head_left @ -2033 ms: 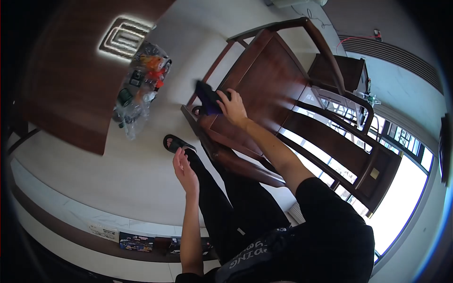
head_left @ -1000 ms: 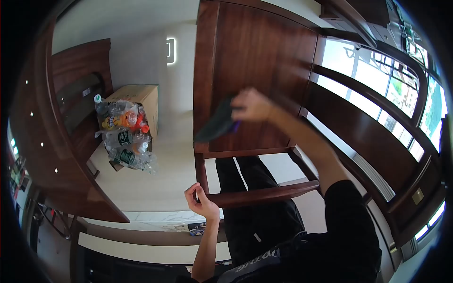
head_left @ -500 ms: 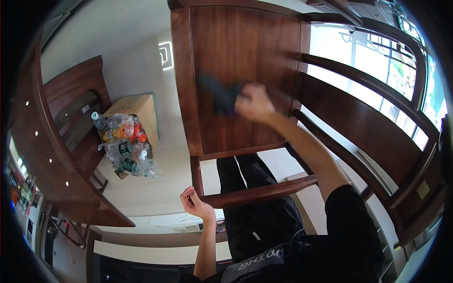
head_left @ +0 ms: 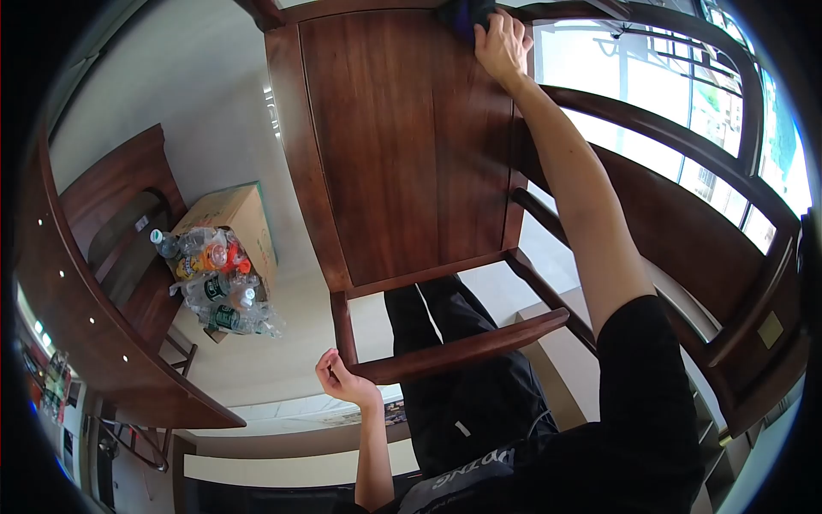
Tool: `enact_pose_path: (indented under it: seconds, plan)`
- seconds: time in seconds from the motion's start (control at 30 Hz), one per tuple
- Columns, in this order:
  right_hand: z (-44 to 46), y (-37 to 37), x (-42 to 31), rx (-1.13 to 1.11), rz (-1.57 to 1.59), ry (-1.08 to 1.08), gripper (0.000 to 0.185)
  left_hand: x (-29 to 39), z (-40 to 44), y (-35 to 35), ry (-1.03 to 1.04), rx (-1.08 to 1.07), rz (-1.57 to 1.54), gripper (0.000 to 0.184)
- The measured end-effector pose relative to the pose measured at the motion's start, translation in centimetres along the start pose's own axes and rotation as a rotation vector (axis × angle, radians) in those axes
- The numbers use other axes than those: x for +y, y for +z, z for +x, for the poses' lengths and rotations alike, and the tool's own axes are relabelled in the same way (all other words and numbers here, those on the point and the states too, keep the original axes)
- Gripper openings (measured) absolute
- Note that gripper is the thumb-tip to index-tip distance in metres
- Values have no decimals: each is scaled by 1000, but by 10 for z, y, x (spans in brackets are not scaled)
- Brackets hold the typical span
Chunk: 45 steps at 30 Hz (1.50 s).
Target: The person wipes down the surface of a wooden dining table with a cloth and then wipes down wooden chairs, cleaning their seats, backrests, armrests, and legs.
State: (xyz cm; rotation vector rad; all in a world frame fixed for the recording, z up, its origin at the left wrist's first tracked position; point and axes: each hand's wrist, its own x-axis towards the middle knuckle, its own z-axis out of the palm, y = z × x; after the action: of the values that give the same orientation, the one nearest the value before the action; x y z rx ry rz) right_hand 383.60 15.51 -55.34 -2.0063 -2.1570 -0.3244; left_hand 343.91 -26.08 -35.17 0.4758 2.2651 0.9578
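The chair (head_left: 402,154) is cut off at the top, and the right arm (head_left: 591,206), stretched out, covers part of its back. Bottles (head_left: 227,295) hide some of the box (head_left: 261,223). The right hand (head_left: 503,47) grips the dark cloth (head_left: 467,15), fingers bent, at the seat's far corner; the frame crops the cloth. The left hand (head_left: 347,383) curls beside the near armrest's (head_left: 462,349) end; whether it holds anything, I cannot tell.

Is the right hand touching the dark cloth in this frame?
Touching. The head view shows it: the right hand is at the far edge of the chair seat, with its thumb and fingers on the dark cloth.
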Motion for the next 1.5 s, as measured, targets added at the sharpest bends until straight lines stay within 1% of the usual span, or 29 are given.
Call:
enact_pose_path:
  seconds: [0.07, 0.1, 0.17, 0.27, 0.33, 0.4, 0.43, 0.5, 0.53, 0.57, 0.63, 0.67, 0.73, 0.77, 0.83, 0.87, 0.9, 0.97, 1.03, 1.1, 1.17, 1.2, 1.27, 1.3, 1.33, 1.37, 1.4, 1.43, 1.5]
  plan:
    - [-3, -8, -17, -114, 62, 192, 33, 1, -1, -2, -8, -1, 3, 8]
    - [-17, -15, -22, -119, 59, 195, 33, 1, -2, -3, -10, -6, 8, 8]
    - [-68, -34, -36, -106, 102, 72, 32, 1, -1, -2, 1, -3, 25, 8]
    - [-174, -79, -61, -214, 163, -47, 36, -1, -1, -3, -12, 1, 3, 9]
    - [-239, -114, -77, -450, 200, -69, 36, -1, -2, 0, -26, 14, 4, 9]
    - [-273, -138, -86, -628, 211, -158, 37, -1, -1, -4, -37, 12, 4, 9]
    - [-271, -132, -78, -624, 196, -157, 37, -2, 0, -5, -30, 8, 6, 10]
    - [-259, -112, -59, -609, 152, -310, 37, -3, -1, 0, -35, 7, 8, 10]
    - [-237, -103, -50, -603, 124, -247, 38, 1, 0, 0, -13, -9, 16, 10]
    - [-212, -85, -37, -487, 31, -254, 39, 3, 0, -3, 11, -20, 25, 9]
    - [-140, -64, -13, -277, 8, -280, 36, 0, -1, -2, -12, -5, 11, 9]
    - [-108, -59, -6, -276, -116, -275, 37, -1, 0, -3, -11, -1, 14, 10]
    - [-65, -47, 13, -259, -185, -286, 61, -2, -1, -3, -31, 5, 5, 11]
    - [-50, -55, 12, -266, -189, -292, 61, 0, -1, -2, -41, 4, 4, 11]
    - [-32, -66, 4, -694, -333, -326, 73, 3, -2, -3, -4, -17, 38, 12]
    - [-36, -65, 10, -602, -371, -411, 67, 0, -1, -4, 6, -26, 11, 10]
    - [-41, -70, 18, -600, -374, -423, 67, -2, -1, -4, -2, -19, 5, 10]
    - [-45, -84, 33, -730, -460, -563, 61, -4, 0, -4, -7, -34, -20, 8]
    - [-49, -123, 22, -774, -568, -694, 46, -1, -1, -2, -8, -21, -38, 9]
    - [-58, -145, 24, -827, -585, -704, 30, -6, 1, -4, 4, -59, -3, 9]
    - [-66, -174, 27, -824, -540, -625, 19, -12, -2, -1, -52, -22, -162, 8]
    - [-63, -203, 16, -892, -539, -557, 18, -9, -2, -1, -48, -13, -162, 7]
    - [-61, -248, 21, -873, -537, -600, 28, -12, -2, -1, -34, 1, -165, 7]
    - [-54, -270, 18, -953, -570, -602, 35, -18, -2, -2, -20, 4, -164, 7]
    - [-48, -286, 17, -959, -627, -654, 42, -16, -1, -1, 6, 18, -143, 8]
    - [-41, -299, 7, -1075, -700, -606, 50, -16, -2, 0, 4, 51, -170, 9]
    - [-37, -306, 2, -1081, -707, -625, 52, -16, -1, 0, 10, 72, -181, 9]
    - [-33, -298, -4, -1068, -730, -588, 52, -15, 0, 1, 12, 100, -192, 9]
    - [-33, -263, -30, -1083, -629, -298, 49, -15, -1, 1, -21, 157, -205, 9]
